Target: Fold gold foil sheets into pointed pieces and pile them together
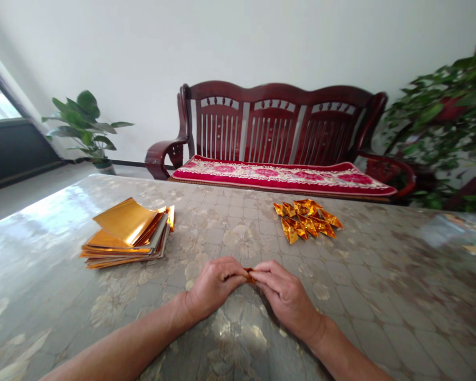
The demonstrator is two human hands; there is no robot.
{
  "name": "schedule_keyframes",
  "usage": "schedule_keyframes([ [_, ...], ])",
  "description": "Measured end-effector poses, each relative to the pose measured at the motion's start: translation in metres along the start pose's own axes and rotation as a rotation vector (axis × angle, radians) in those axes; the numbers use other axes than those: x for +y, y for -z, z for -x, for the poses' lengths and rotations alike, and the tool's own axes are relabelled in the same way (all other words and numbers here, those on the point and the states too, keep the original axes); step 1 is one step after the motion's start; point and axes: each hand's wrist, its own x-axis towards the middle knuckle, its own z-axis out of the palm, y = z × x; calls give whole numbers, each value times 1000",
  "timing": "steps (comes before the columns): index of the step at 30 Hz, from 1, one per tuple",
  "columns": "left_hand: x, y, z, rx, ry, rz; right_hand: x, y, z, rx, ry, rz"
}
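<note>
Head view: left hand (213, 284) and right hand (284, 298) meet, pinching a small gold foil fold (249, 274) just above the patterned table (381, 296). Farther off on it, folded gold triangles (307, 221) lie in a loose pile at right, a stack of foil sheets (126, 235) at left.

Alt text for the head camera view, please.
The left hand and right hand pinch a piece of gold foil over a patterned table cover. A stack of foil sheets lies left, folded gold triangles right, a red-cushioned wooden bench beyond.
</note>
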Motion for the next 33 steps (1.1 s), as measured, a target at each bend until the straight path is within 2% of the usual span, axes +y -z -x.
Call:
schedule_keyframes([
  [8,1,-4,2,-29,8,-10,4,-3,3,77,6,44],
  [16,4,0,2,29,-54,34,1,-2,2,124,-35,72],
  [22,4,-1,3,67,-45,17,1,-3,4,145,-43,66],
  [26,5,-4,4,93,37,33,1,-4,4,153,-50,68],
  [33,1,-11,5,64,314,307,3,-6,5,162,-101,50],
])
